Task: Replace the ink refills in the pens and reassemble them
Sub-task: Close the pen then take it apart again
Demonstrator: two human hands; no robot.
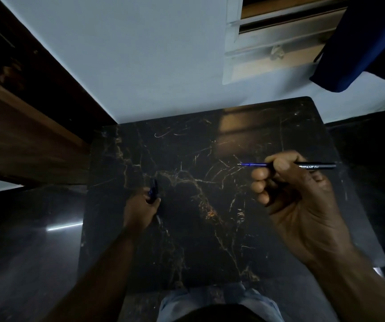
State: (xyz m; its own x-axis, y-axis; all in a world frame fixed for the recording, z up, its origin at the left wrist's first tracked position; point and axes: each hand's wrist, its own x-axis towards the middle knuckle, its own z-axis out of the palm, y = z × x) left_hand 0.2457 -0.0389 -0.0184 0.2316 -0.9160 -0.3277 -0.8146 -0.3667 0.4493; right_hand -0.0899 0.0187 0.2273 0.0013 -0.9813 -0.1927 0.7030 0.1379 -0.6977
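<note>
Mid-reassembly on this pen, I'd say. The blue refill is sitting partway in the black barrel, its tip sticking out toward the desk's middle, and the front piece isn't on yet.

My right hand is gripping the barrel, fingers curled round it, hovering over the desk's right half. My left hand is pinching a small dark-blue pen part over the desk's left half. I can't tell whether it's a cap or a tip section.

Left to do: seating the refill and fitting that part on. I can't judge how many pens are remaining.
</note>
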